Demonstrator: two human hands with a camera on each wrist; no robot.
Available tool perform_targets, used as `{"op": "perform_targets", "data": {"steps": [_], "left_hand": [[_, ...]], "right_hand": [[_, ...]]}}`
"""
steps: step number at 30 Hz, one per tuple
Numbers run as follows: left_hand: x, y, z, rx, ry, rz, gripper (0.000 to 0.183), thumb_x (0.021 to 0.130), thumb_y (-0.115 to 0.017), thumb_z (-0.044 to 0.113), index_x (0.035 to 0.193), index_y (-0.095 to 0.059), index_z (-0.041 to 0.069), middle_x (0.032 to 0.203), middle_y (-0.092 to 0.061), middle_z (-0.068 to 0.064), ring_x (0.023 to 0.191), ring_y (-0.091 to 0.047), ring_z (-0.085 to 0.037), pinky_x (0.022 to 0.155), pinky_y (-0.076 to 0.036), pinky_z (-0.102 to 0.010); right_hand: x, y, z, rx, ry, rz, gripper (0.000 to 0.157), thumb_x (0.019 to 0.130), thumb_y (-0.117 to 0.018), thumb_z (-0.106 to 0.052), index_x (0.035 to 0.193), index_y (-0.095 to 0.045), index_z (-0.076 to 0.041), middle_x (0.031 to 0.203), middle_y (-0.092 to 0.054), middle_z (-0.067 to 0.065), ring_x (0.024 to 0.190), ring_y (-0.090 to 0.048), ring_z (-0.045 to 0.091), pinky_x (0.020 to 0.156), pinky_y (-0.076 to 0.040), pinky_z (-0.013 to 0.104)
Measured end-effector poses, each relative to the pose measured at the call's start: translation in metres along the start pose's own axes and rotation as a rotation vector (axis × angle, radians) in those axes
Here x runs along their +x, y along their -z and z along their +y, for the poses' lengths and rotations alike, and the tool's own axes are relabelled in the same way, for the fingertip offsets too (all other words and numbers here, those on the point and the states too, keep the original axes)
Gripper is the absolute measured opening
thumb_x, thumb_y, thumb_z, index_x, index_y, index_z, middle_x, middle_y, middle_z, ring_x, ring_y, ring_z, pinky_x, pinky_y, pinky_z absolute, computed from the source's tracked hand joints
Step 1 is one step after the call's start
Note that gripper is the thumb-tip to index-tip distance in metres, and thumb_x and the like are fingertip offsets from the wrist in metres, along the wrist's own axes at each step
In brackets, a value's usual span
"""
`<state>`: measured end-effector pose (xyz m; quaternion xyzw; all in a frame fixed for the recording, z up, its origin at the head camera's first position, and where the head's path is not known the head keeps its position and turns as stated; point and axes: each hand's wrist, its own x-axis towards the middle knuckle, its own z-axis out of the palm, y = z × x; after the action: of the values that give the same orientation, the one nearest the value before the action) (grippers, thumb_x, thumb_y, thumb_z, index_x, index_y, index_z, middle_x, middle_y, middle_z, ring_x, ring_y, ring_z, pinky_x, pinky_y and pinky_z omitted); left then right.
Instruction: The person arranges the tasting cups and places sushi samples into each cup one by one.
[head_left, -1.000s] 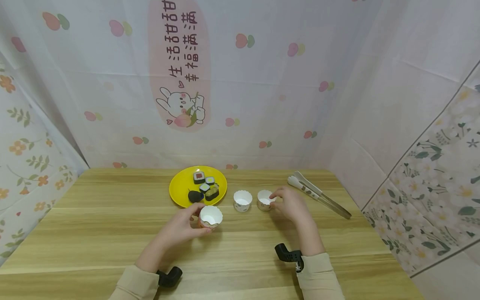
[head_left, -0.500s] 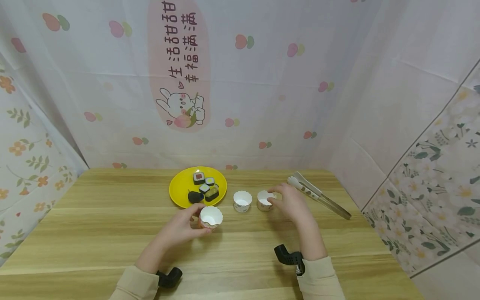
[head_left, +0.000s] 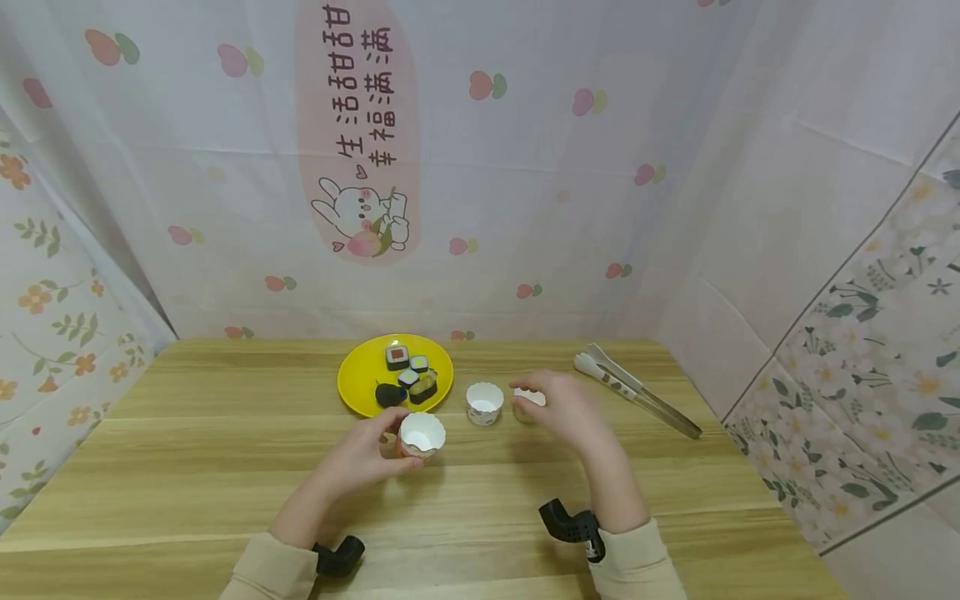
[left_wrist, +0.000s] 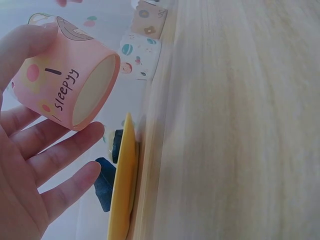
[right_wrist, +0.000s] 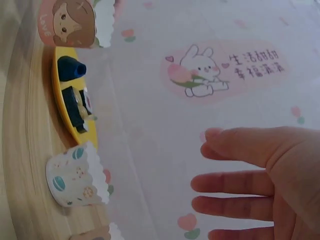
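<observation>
My left hand [head_left: 367, 454] holds a pink paper baking cup [left_wrist: 60, 75] between thumb and fingers, above the table in front of the plate. The cup has a scalloped rim, a white inside and the word "sleepyy" on its side. A white patterned baking cup [head_left: 484, 403] stands upright in the middle. To its right is a tan patterned baking cup [head_left: 527, 414], partly hidden by my right hand [head_left: 566, 412]. In the right wrist view that hand's fingers [right_wrist: 232, 182] are straight and hold nothing.
A yellow plate [head_left: 356, 379] behind the left hand bears several toy sushi pieces [head_left: 397, 357] and a dark toy eggplant [head_left: 390, 394]. Metal tongs [head_left: 637, 390] lie at the back right. A printed curtain [head_left: 480, 183] hangs behind the wooden table [head_left: 187, 467].
My right hand has come off the tan baking cup's rim and shifted left, now covering more of that cup. The left hand and its pink cup stay in place.
</observation>
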<state>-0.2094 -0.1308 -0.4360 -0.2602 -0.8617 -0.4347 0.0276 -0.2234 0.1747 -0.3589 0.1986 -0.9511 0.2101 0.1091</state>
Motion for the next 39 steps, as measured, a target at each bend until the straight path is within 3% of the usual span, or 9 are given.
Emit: {"op": "perform_targets", "data": {"steps": [9,23,30,39], "left_hand": [[0.0,0.0,-0.001,0.006,-0.02,0.008,0.059,0.075,-0.083,0.029,0.123,-0.055,0.01,0.112,-0.063,0.003,0.098,-0.058,-0.016,0.083,-0.051,-0.041],[0.0,-0.002,-0.001,0.025,-0.035,0.013,0.059,0.076,-0.082,0.027,0.124,-0.054,0.007,0.115,-0.062,-0.001,0.099,-0.058,-0.019,0.082,-0.053,-0.043],[0.0,-0.002,0.001,0.021,-0.039,0.016,0.059,0.077,-0.082,0.023,0.125,-0.053,0.005,0.115,-0.063,-0.002,0.099,-0.059,-0.019,0.082,-0.052,-0.045],[0.0,-0.002,0.001,0.018,-0.044,0.006,0.06,0.078,-0.081,0.027,0.126,-0.052,0.007,0.114,-0.062,0.0,0.1,-0.058,-0.017,0.083,-0.052,-0.043]], "right_hand": [[0.0,-0.009,-0.026,0.077,0.183,-0.021,0.021,0.088,-0.071,-0.021,0.106,-0.073,-0.013,0.103,-0.07,-0.001,0.092,-0.065,0.02,0.079,-0.054,0.038],[-0.005,-0.021,-0.049,0.033,0.296,-0.051,0.02,0.089,-0.07,-0.026,0.108,-0.072,-0.019,0.104,-0.069,-0.006,0.092,-0.064,0.01,0.074,-0.054,0.029],[-0.004,-0.033,-0.058,0.003,0.383,-0.109,0.023,0.088,-0.07,-0.03,0.108,-0.072,-0.019,0.105,-0.068,-0.007,0.09,-0.064,0.009,0.068,-0.053,0.022],[-0.003,-0.042,-0.063,0.02,0.396,-0.171,0.022,0.088,-0.07,-0.031,0.107,-0.072,-0.019,0.101,-0.068,-0.007,0.081,-0.062,0.007,0.065,-0.049,0.017]]}}
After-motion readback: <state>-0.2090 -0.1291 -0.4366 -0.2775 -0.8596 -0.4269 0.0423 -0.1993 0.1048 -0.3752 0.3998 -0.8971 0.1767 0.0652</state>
